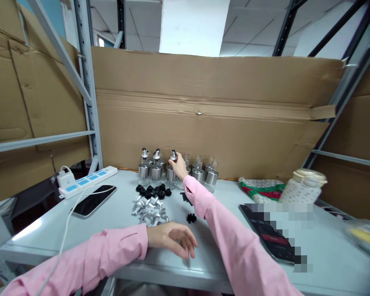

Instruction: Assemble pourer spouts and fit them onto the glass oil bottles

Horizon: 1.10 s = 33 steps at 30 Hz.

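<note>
My right hand (179,166) reaches to the back row, its fingers closed around a silver pour spout (173,155) with a black tip, at the neck of a glass bottle with a metal sleeve (170,174). To its left, two front bottles (156,172) carry similar spouts. On the right, several bottles (198,174) have bare glass necks. My left hand (174,240) rests near the table's front edge, palm partly turned up, fingers loosely bent and apart, holding nothing. Beyond it lie a heap of silver metal pieces (150,210), black stoppers (154,191) and a small black cluster (191,218).
A white power strip (91,181) and a phone with a cable (95,201) lie at the left. Another phone (267,234), a green-red-white packet (260,189) and a lidded jar (302,189) are at the right. A cardboard wall (203,139) stands behind the bottles.
</note>
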Each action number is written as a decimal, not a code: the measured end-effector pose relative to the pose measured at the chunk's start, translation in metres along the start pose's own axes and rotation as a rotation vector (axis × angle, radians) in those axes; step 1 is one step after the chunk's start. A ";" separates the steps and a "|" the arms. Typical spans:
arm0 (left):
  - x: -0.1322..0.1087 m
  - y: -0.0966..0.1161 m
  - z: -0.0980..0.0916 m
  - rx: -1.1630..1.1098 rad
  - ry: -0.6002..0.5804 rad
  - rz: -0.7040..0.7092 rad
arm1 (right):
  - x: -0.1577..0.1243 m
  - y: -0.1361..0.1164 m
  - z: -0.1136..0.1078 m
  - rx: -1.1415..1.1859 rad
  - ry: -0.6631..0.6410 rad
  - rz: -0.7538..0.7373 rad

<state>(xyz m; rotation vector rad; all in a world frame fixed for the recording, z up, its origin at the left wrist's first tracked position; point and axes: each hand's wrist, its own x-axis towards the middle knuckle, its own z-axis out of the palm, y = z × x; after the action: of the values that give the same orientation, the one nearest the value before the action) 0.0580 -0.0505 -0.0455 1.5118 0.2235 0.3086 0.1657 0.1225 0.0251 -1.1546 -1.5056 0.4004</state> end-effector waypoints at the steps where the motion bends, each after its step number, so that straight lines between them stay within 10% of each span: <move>1: 0.000 0.000 0.000 -0.005 0.003 -0.007 | -0.003 -0.001 -0.001 0.002 -0.004 0.008; 8: -0.002 0.005 0.012 0.382 0.048 0.061 | -0.059 -0.023 -0.037 -0.059 0.042 -0.260; 13: 0.008 0.011 0.027 1.168 -0.110 0.252 | -0.109 -0.027 -0.070 -0.137 -0.376 -0.523; 20: 0.011 0.015 0.026 1.168 -0.202 0.210 | -0.128 -0.025 -0.081 -0.293 -0.842 -0.503; 33: 0.012 0.012 0.027 1.167 -0.200 0.196 | -0.125 -0.015 -0.086 -0.299 -1.046 -0.444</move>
<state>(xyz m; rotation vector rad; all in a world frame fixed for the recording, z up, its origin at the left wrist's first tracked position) 0.0774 -0.0718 -0.0319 2.7130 0.0831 0.1697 0.2204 -0.0153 -0.0072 -0.7901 -2.7415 0.5114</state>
